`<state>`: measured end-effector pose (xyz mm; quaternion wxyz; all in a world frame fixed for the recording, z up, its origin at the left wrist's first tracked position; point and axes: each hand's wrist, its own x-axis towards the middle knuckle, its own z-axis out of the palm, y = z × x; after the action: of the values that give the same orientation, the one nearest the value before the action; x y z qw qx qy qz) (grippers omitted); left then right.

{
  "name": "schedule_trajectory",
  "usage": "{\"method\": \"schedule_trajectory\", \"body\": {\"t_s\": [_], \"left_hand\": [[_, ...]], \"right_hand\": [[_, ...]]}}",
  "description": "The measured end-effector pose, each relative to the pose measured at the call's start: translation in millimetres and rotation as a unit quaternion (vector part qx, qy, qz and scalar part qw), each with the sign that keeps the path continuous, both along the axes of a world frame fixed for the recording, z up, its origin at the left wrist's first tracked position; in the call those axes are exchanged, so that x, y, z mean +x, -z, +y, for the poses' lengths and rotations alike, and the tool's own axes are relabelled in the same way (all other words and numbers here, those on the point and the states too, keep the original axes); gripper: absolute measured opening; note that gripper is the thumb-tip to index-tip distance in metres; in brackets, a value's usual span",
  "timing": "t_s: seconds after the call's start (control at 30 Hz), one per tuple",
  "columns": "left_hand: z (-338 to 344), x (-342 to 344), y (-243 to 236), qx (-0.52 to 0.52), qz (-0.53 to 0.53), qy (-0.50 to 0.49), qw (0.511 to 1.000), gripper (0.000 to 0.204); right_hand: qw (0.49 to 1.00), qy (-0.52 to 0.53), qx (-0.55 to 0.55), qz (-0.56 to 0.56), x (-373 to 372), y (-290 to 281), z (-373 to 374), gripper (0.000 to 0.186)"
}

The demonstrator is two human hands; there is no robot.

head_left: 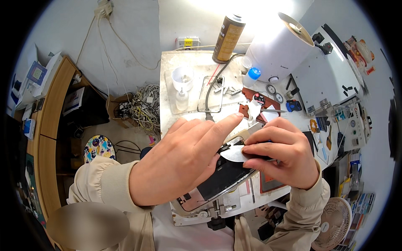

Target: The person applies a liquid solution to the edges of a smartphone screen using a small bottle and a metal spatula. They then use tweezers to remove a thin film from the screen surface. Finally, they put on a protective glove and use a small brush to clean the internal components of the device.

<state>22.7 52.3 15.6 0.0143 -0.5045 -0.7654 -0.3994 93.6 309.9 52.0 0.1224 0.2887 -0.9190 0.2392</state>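
Note:
An opened phone (226, 175) with a black back sits at an angle in a metal clamp fixture (216, 217) at the near table edge. My left hand (180, 161) lies over the phone's left side, index finger stretched forward, other fingers curled, thumb at the phone's upper part. My right hand (284, 152) pinches a thin oval metal pry blade (230, 154), which is laid against the phone's upper edge, beside small dark parts. What lies beneath my left palm is hidden.
Beyond my hands stand a spray can (228, 37), white cylindrical machine (276, 48), white tub (181, 75) and small bottle (181, 100). A red-brown mat (247, 111) holds tools. A fan (335, 221) stands right, a stool (99, 146) and cable tangle (142, 108) left.

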Motion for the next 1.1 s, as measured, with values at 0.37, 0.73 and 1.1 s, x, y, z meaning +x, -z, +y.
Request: {"method": "schedule_trajectory", "body": {"t_s": [0.37,0.73,1.1], "left_hand": [[-1,0,-2,-0.007,-0.006,0.000,1.000,0.083],[-2,0,-2,-0.005,-0.009,0.004,1.000,0.083],[-3,1,-2,0.002,-0.011,0.003,1.000,0.084]], "right_hand": [[1.000,0.000,0.006,-0.003,0,1,-3,0.027],[1.000,-0.011,-0.002,-0.006,-3,4,0,0.027],[1.000,-0.023,0.000,-0.003,-5,4,1,0.027]]}}
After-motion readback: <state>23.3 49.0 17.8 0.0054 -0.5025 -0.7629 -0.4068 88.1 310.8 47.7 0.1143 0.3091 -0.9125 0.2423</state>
